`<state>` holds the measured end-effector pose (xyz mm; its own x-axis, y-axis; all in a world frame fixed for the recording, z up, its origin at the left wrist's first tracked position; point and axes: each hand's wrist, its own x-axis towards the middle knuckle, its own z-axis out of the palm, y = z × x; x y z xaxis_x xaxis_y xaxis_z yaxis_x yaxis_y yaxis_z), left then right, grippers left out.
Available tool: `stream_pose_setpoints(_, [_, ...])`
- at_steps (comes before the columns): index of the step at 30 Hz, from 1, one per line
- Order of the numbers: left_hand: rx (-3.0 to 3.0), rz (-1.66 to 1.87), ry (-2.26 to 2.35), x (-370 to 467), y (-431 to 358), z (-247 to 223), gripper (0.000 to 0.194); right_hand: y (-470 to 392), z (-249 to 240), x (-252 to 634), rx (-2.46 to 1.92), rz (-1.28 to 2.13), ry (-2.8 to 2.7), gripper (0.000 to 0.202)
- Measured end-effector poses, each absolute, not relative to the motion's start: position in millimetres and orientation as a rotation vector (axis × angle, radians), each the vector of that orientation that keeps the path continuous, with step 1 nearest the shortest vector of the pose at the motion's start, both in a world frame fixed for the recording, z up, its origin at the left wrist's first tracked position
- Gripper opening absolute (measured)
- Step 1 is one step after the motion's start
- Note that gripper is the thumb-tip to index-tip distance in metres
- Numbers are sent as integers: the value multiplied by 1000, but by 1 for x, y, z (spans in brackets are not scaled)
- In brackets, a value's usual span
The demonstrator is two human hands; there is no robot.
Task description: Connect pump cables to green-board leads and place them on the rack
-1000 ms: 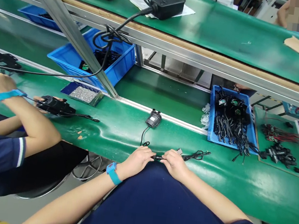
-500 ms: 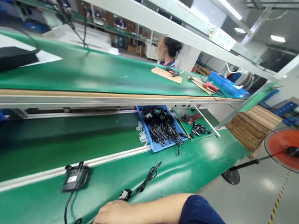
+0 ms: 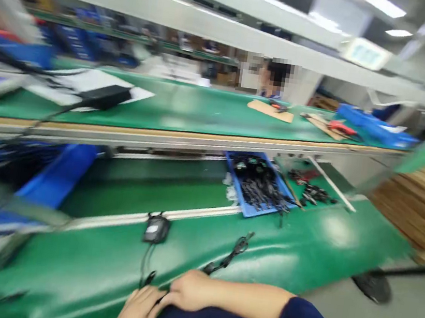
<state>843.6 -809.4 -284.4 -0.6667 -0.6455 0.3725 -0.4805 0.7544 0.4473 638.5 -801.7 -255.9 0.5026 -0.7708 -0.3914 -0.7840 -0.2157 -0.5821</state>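
Observation:
My right hand (image 3: pixel 190 290) is closed on a black cable near the front edge of the green bench (image 3: pixel 96 269). My left hand (image 3: pixel 141 306) is next to it, fingers bent and closed at the same dark cable, partly hidden. A black adapter (image 3: pixel 157 229) with a pale label lies on the bench beyond my hands, and its cord runs down toward them. A bundled black cable (image 3: pixel 235 251) lies just past my right hand. The picture is blurred, so the cable between my fingers shows poorly.
A blue tray (image 3: pixel 257 188) of black cables stands at the back, beside a green board (image 3: pixel 316 191) with small parts. Blue bins (image 3: pixel 54 174) are at the left. The upper shelf (image 3: pixel 203 111) holds tools and a black power brick (image 3: pixel 107 96). A person sits beyond.
The view has swung left, bringing the left bins into sight. My left hand shows more fully, close beside my right hand.

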Motion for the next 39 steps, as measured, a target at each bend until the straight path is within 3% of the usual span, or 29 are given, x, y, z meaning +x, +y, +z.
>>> stream_pose_setpoints(2, [996,-557,-2461,835,-797,-272,27,-794,-258,635,-1977,-31,1256,49])
stream_pose_setpoints(5, [1184,-651,-2434,827,-791,-264,20,-793,-268,631,-1845,-254,1303,27])
stream_pose_setpoints(7, [1251,-665,-2426,829,-788,-265,16,-794,-274,630,-1793,-294,1248,25])
stream_pose_setpoints(11, [1267,-639,-2448,833,-780,-267,8,-794,-277,631,-1779,-151,1069,44])
stream_pose_setpoints(15, [1314,-555,-2440,834,-774,-268,9,-794,-274,633,-1780,-211,1152,25])
stream_pose_setpoints(21, [1256,-420,-2461,838,-771,-265,21,-793,-275,637,-1690,-145,1027,54])
stream_pose_setpoints(27, [1301,-378,-2480,839,-769,-267,15,-793,-279,640,-1776,-246,1088,26])
stream_pose_setpoints(36, [1229,-111,-2491,846,-762,-277,29,-804,-271,649,-1375,-37,867,72])
stream_pose_setpoints(39, [1162,1,-2437,850,-766,-279,32,-809,-272,653,-1227,-9,866,79])
